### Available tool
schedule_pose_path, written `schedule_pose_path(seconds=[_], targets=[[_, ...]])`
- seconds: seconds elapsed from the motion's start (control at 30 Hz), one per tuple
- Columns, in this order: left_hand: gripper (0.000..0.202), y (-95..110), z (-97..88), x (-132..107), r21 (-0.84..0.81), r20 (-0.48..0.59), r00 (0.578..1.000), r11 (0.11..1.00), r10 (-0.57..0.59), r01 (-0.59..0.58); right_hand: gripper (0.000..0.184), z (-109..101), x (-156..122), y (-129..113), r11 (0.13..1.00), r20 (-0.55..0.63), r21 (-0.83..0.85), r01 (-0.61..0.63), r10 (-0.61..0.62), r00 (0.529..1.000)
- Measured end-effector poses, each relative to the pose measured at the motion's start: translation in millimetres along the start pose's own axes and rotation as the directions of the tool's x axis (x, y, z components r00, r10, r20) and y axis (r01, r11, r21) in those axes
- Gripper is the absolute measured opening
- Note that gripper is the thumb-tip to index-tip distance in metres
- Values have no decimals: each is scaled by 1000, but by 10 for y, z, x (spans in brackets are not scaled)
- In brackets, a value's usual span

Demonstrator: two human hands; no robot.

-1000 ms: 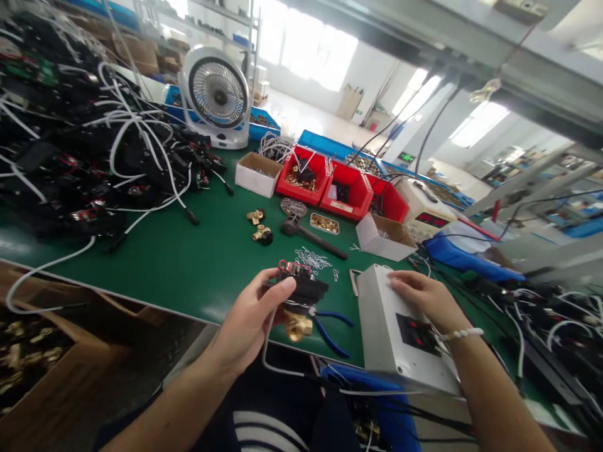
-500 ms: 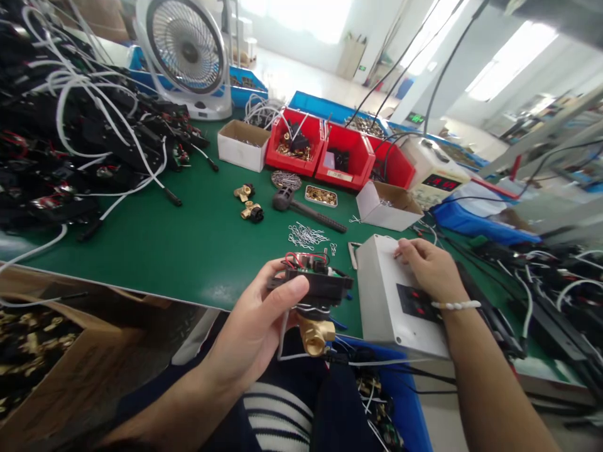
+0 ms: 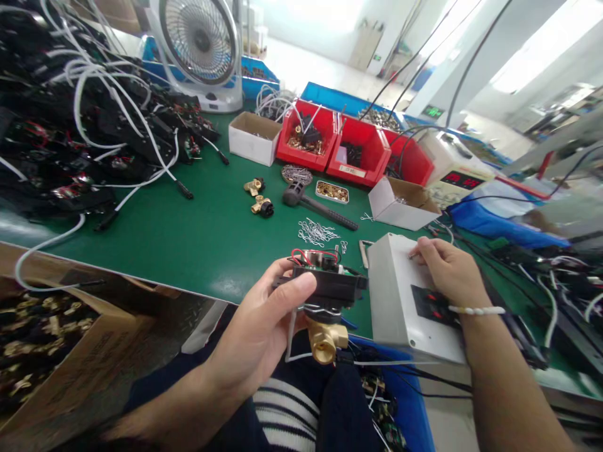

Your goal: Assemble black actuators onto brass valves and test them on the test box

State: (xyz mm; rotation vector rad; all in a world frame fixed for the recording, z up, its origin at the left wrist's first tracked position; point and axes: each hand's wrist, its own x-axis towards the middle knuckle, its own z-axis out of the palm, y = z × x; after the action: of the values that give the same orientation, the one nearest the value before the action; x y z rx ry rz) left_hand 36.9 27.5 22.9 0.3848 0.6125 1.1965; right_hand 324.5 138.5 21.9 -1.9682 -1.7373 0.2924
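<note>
My left hand (image 3: 268, 314) is closed round a motorized ball valve, held over the table's front edge. Its black actuator housing (image 3: 330, 285) is uncovered on top, showing red wires and a circuit board. Below hangs the brass valve body (image 3: 325, 339), with an open port facing me. A grey-white cable runs from the valve to the right. My right hand (image 3: 447, 270) rests on a grey control box (image 3: 393, 282), thumb and fingers pinched at a small metal toggle switch (image 3: 412, 255), mostly covered by the fingers. Red rocker switches (image 3: 426, 302) sit below that hand.
On the green table (image 3: 207, 251) lie a rubber mallet (image 3: 320, 208), wire clips (image 3: 316, 232) and brass fittings (image 3: 261, 206). Red bins (image 3: 358, 157), white boxes (image 3: 254, 138) and a power supply (image 3: 459, 179) stand behind. Wired actuators (image 3: 94, 144) are heaped left; a fan (image 3: 202, 44) stands behind.
The view has shifted, so the whole scene sits slightly further right. My left hand still holds the valve, and my right hand stays pinched on the control box.
</note>
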Motion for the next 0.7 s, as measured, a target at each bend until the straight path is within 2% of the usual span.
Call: schedule_pose_path(seconds=[0.13,0.27,0.37,0.43,0.6,0.7], targets=[[32,-7,2,14,-81,-34,999,997,-17,14,72,12,7,-11,1000,-4,3,-21,21,1000],[24,1,2,62,-192,-26,991,974,-128,121,73,3,9,-3,1000,-9,2,-26,26,1000],[43,11,12,80,-280,28,968,928,-248,246,74,-3,12,10,1000,-7,0,-26,26,1000],[56,12,18,76,-324,84,954,897,-289,301,75,-1,14,13,1000,-5,0,-24,24,1000],[73,-5,-30,68,-350,187,947,884,-259,311,75,1,15,7,1000,-7,-4,-27,27,1000],[74,-28,-88,78,-332,308,926,888,-219,320,76,-1,19,16,1000,-4,-7,-25,25,1000]])
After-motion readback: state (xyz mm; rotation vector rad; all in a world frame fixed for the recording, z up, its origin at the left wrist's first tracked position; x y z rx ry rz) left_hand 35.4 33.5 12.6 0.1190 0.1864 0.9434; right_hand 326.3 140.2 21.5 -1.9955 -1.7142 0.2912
